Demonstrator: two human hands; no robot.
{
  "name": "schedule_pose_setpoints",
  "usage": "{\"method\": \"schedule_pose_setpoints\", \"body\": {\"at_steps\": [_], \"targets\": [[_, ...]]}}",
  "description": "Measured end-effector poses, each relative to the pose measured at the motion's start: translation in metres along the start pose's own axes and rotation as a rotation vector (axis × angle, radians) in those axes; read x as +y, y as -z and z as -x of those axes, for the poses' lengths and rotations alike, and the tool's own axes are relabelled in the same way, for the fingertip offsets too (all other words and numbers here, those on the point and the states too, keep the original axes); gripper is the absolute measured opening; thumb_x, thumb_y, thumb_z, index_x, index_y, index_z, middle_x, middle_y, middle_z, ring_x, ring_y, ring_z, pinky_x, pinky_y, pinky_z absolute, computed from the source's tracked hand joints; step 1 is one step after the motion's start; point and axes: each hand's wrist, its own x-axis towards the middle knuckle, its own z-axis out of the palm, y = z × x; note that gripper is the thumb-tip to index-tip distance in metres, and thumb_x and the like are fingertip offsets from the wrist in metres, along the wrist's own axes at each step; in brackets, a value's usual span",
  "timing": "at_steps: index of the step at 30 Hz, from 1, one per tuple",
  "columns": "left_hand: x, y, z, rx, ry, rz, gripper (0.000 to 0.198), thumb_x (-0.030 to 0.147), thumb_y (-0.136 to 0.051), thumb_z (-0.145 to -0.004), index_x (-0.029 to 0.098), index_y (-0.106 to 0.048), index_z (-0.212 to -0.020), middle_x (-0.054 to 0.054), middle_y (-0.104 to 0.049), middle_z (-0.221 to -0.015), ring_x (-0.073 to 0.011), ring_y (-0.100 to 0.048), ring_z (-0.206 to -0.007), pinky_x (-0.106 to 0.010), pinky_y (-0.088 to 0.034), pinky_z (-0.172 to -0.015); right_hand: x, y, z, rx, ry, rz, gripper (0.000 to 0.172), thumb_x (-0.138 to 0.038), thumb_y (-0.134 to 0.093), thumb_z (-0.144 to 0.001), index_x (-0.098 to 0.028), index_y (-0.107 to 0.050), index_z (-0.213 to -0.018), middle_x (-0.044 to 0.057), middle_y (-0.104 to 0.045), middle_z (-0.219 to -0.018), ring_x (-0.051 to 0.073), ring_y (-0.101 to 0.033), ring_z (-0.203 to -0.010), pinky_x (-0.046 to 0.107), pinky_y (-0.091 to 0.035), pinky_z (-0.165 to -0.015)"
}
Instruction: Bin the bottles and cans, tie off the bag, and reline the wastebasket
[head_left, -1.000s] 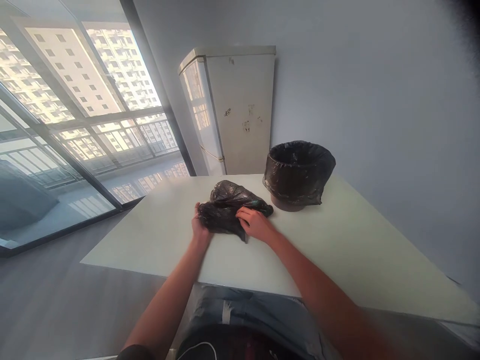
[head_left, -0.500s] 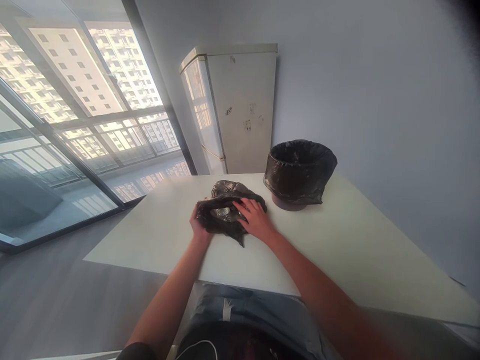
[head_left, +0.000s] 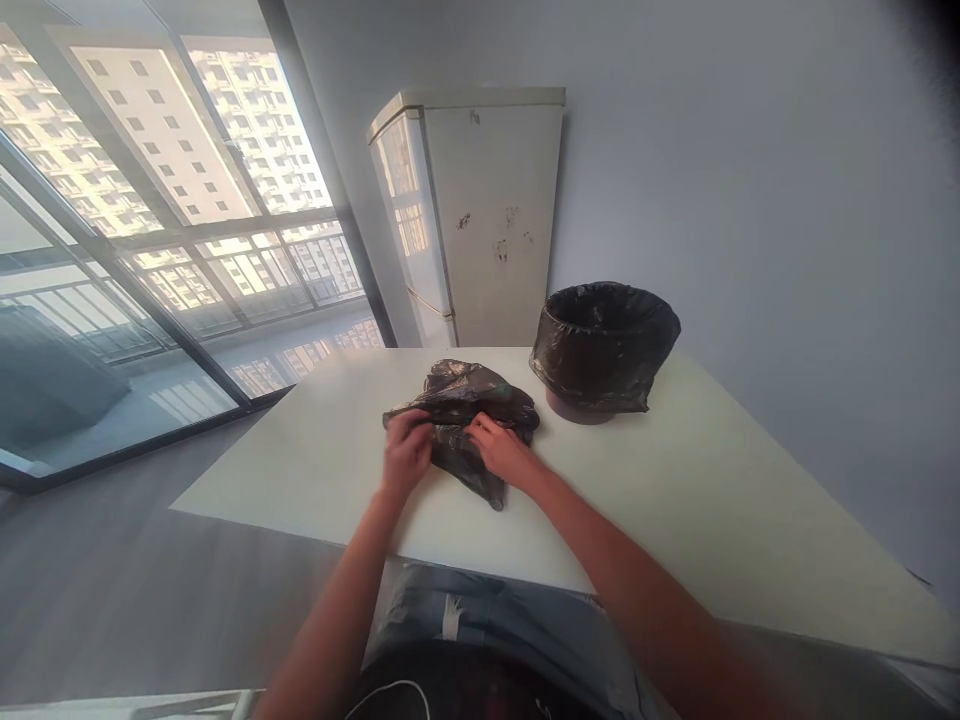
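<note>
A crumpled black plastic bag (head_left: 469,385) lies on the white table (head_left: 315,460), its mouth drawn together and one corner pointing towards my body. At the bag's left side, my left hand (head_left: 409,445) has its fingers closed on the rim. My right hand (head_left: 499,445) pinches the bag's near edge, a little right of the middle. What is inside the bag is hidden. To the right, near the wall, stands a bin (head_left: 604,355) lined with another black bag, its liner folded over the outside.
Behind the table's far edge is a white refrigerator (head_left: 495,200) with dark marks on its side. Glass doors (head_left: 225,300) with dark frames are at the left. A grey wall (head_left: 750,200) runs along the right, and my legs (head_left: 510,610) are below the near edge.
The bag's mouth, open before with shiny contents showing, is now closed over. My left hand has moved from the bag's outer side onto its rim; my right hand's fingers have closed on the edge.
</note>
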Motion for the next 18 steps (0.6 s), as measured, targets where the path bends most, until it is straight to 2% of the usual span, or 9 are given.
{"method": "schedule_pose_setpoints", "body": {"at_steps": [1, 2, 3, 5, 7, 8, 10, 12, 18], "targets": [[-0.001, 0.000, 0.003, -0.134, -0.064, -0.004, 0.026, 0.008, -0.054, -0.092, 0.023, -0.072, -0.100, -0.008, -0.065, -0.121, -0.0238, -0.062, -0.116, -0.043, -0.052, -0.102, 0.001, 0.000, -0.001, -0.016, -0.025, 0.006, 0.027, -0.014, -0.047, -0.106, -0.022, -0.065, -0.124, 0.009, -0.063, -0.123, 0.020, -0.068, -0.106, 0.031, -0.054, -0.091], [-0.003, 0.000, 0.005, -0.217, -0.080, -0.003, 0.032, 0.004, -0.050, -0.091, 0.024, -0.073, -0.100, -0.008, -0.067, -0.122, -0.0233, -0.063, -0.117, -0.042, -0.053, -0.102, 0.002, 0.001, -0.001, -0.042, -0.044, 0.012, 0.028, -0.013, -0.050, -0.104, -0.022, -0.065, -0.127, 0.009, -0.064, -0.124, 0.020, -0.068, -0.109, 0.031, -0.053, -0.093], [-0.005, -0.001, 0.007, -0.251, -0.058, -0.004, 0.038, 0.001, -0.047, -0.089, 0.024, -0.073, -0.102, -0.008, -0.066, -0.125, -0.0232, -0.063, -0.118, -0.042, -0.054, -0.101, 0.002, 0.001, -0.001, -0.076, -0.057, 0.016, 0.033, -0.012, -0.054, -0.102, -0.022, -0.063, -0.132, 0.010, -0.065, -0.125, 0.021, -0.067, -0.111, 0.031, -0.053, -0.094], [-0.008, -0.005, 0.011, -0.251, 0.030, -0.012, 0.052, -0.005, -0.043, -0.082, 0.024, -0.073, -0.113, -0.009, -0.062, -0.134, -0.0239, -0.060, -0.123, -0.042, -0.055, -0.101, 0.001, 0.004, 0.001, -0.149, -0.075, 0.020, 0.056, -0.012, -0.064, -0.096, -0.024, -0.052, -0.149, 0.010, -0.066, -0.125, 0.023, -0.067, -0.111, 0.031, -0.053, -0.089], [-0.008, -0.008, 0.014, -0.284, 0.081, -0.051, 0.068, -0.007, -0.044, -0.076, 0.025, -0.069, -0.130, -0.010, -0.056, -0.143, -0.0258, -0.056, -0.129, -0.044, -0.053, -0.106, -0.002, 0.007, 0.003, -0.202, -0.061, 0.040, 0.080, -0.013, -0.069, -0.091, -0.031, -0.036, -0.162, 0.008, -0.066, -0.125, 0.023, -0.069, -0.102, 0.030, -0.053, -0.082], [-0.006, -0.009, 0.015, -0.315, 0.084, -0.081, 0.074, -0.007, -0.045, -0.074, 0.026, -0.066, -0.137, -0.010, -0.054, -0.146, -0.0270, -0.054, -0.131, -0.047, -0.051, -0.109, -0.004, 0.008, 0.004, -0.220, -0.035, 0.060, 0.085, -0.014, -0.070, -0.090, -0.035, -0.033, -0.163, 0.007, -0.065, -0.126, 0.022, -0.069, -0.097, 0.029, -0.052, -0.079], [-0.001, -0.011, 0.015, -0.392, 0.066, -0.135, 0.080, -0.006, -0.048, -0.073, 0.027, -0.060, -0.144, -0.011, -0.050, -0.149, -0.0295, -0.051, -0.133, -0.052, -0.047, -0.113, -0.009, 0.009, 0.004, -0.247, 0.030, 0.104, 0.082, -0.016, -0.071, -0.088, -0.039, -0.040, -0.160, 0.006, -0.061, -0.127, 0.019, -0.068, -0.092, 0.027, -0.050, -0.076], [0.003, -0.011, 0.015, -0.450, 0.038, -0.163, 0.079, -0.004, -0.051, -0.074, 0.028, -0.060, -0.145, -0.011, -0.048, -0.151, -0.0316, -0.048, -0.135, -0.054, -0.044, -0.114, -0.013, 0.008, 0.003, -0.259, 0.079, 0.123, 0.073, -0.017, -0.071, -0.086, -0.037, -0.050, -0.153, 0.006, -0.056, -0.127, 0.018, -0.066, -0.091, 0.026, -0.049, -0.074], [0.002, -0.014, 0.017, -0.493, 0.018, -0.141, 0.072, -0.003, -0.053, -0.074, 0.027, -0.065, -0.138, -0.012, -0.045, -0.153, -0.0314, -0.048, -0.133, -0.053, -0.044, -0.112, -0.018, -0.001, 0.000, -0.209, 0.137, 0.152, 0.043, -0.010, -0.062, -0.089, -0.027, -0.068, -0.128, 0.008, -0.049, -0.129, 0.017, -0.063, -0.094, 0.028, -0.049, -0.079]]}}
